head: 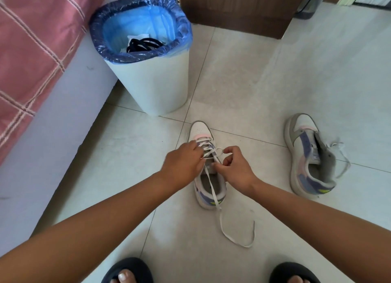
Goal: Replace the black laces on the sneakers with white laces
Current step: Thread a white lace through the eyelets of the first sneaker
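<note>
A white, grey and purple sneaker [201, 132] stands on the floor in front of me, toe pointing away. A white lace [237, 240] crosses its upper eyelets and trails over the heel onto the tiles. My left hand [182, 166] lies curled over the sneaker's left side at the eyelets, where it pinches the lace. My right hand [237, 170] pinches a loop of the same lace above the tongue. The second sneaker [306, 155] lies to the right, with a loose white lace beside it. Black laces [143, 44] lie inside the bin.
A white waste bin [152, 85] with a blue liner stands behind the sneaker on the left. A bed with a pink checked cover [31, 49] runs along the left. A brown wooden cabinet [239, 7] is at the back. My two slippered feet [129, 272] are at the bottom.
</note>
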Available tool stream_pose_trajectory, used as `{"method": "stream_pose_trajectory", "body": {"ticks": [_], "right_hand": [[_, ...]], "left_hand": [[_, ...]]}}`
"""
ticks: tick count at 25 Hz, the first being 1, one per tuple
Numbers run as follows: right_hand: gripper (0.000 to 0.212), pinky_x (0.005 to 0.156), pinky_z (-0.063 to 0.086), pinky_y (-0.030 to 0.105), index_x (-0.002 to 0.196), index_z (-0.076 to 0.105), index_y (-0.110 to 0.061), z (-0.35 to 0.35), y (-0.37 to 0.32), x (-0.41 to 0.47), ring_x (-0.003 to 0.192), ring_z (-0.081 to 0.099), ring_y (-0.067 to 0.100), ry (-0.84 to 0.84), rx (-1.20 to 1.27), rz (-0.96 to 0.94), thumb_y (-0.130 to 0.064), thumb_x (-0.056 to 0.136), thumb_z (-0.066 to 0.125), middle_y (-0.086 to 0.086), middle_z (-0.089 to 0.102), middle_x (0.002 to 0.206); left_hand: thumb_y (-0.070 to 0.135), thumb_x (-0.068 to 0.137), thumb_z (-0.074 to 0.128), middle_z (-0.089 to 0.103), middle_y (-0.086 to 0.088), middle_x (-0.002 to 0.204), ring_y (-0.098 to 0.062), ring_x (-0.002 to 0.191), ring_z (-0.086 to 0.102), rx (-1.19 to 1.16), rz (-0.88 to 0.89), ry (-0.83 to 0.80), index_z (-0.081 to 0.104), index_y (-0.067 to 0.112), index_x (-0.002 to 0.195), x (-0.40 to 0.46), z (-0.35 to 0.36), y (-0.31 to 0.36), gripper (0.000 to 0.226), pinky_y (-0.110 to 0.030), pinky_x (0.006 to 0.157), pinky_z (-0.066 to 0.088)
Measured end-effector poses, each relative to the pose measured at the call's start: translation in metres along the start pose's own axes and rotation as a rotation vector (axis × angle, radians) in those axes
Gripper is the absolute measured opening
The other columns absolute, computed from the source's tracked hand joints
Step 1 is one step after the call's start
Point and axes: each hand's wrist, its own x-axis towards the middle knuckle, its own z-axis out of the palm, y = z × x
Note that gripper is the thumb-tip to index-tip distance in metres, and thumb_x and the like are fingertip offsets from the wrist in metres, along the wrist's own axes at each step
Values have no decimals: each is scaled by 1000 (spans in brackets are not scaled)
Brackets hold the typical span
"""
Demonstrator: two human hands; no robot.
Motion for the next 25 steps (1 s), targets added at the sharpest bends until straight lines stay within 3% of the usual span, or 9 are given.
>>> {"method": "stream_pose_trajectory", "body": {"ticks": [3, 6, 8, 10, 13, 17, 22, 25], "right_hand": [[39, 66, 50, 35, 113, 41, -21, 0, -2, 0, 66, 49, 15, -30, -6, -19, -20, 84, 67, 2, 48, 76], [20, 71, 54, 41, 103, 49, -23, -4, -5, 4, 70, 52, 16, -23, 22, -59, -29, 88, 62, 2, 53, 76], [8, 72, 53, 40, 88, 55, -22, -8, -9, 11, 71, 53, 16, 9, -33, -98, -28, 89, 60, 1, 56, 75], [13, 73, 51, 39, 77, 55, -24, -12, -12, 18, 73, 55, 18, 46, -82, -114, -23, 89, 62, -1, 58, 75], [14, 63, 49, 31, 76, 58, -18, -16, -13, 23, 71, 57, 19, 87, 29, -14, -16, 88, 64, 0, 59, 73], [13, 58, 46, 21, 90, 65, -7, -25, -16, 21, 73, 56, 14, -78, 152, 99, -20, 88, 65, 0, 60, 77], [12, 63, 45, 21, 87, 65, -6, -23, -19, 20, 69, 53, 10, -152, -133, -28, -18, 87, 66, 1, 61, 78], [12, 60, 44, 20, 84, 61, -8, -23, -19, 21, 63, 48, 10, -237, 79, 117, -12, 94, 56, 3, 54, 73]], "left_hand": [[28, 97, 43, 45, -6, 127, -23, 117, 45, 3, -24, -59, 51, 12, 124, 16, 3, 19, 32, -34, 79, 43], [24, 98, 41, 48, -7, 124, -24, 113, 48, 12, -45, -22, 55, 12, 120, 20, 5, 19, 29, -33, 78, 43], [27, 99, 40, 49, -7, 122, -24, 112, 48, -55, -58, -6, 56, 11, 117, 16, 6, 18, 29, -33, 79, 42], [30, 99, 40, 49, -8, 121, -24, 110, 48, -82, -59, 7, 56, 10, 115, 10, 7, 17, 30, -33, 80, 41], [34, 100, 38, 48, -7, 123, -25, 106, 53, -88, -107, -57, 54, 9, 117, 2, 5, 22, 34, -31, 75, 39], [37, 101, 34, 48, -7, 123, -26, 100, 57, -88, -129, -130, 51, 10, 119, -9, 6, 28, 36, -30, 71, 38], [31, 101, 35, 47, -8, 120, -27, 97, 57, -130, -140, -142, 48, 10, 119, -20, 9, 32, 31, -32, 72, 40], [29, 100, 38, 46, -10, 120, -29, 97, 56, -119, -156, -163, 50, 7, 117, -24, 12, 33, 30, -33, 76, 40]]}}
